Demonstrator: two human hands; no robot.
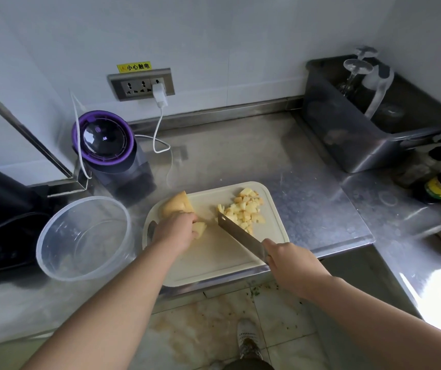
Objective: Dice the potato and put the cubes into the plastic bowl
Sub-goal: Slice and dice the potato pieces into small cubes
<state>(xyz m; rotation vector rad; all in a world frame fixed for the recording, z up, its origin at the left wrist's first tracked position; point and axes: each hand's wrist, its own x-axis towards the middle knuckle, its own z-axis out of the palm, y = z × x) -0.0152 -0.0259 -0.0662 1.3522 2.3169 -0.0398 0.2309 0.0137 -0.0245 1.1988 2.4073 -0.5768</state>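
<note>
The knife (238, 232) is clasped by the right grip (291, 265), its blade tip against the potato cubes (246, 209). A potato piece (199, 228) is pinched on the cutting board (214, 260) by the left grip (174, 231). The plastic bowl (85, 236) is set just left, on the counter (307, 169).

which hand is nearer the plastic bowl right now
Left. The left hand holds a potato piece on the board, just beside the plastic bowl; the right hand grips the knife at the board's opposite end, farther away.
</note>
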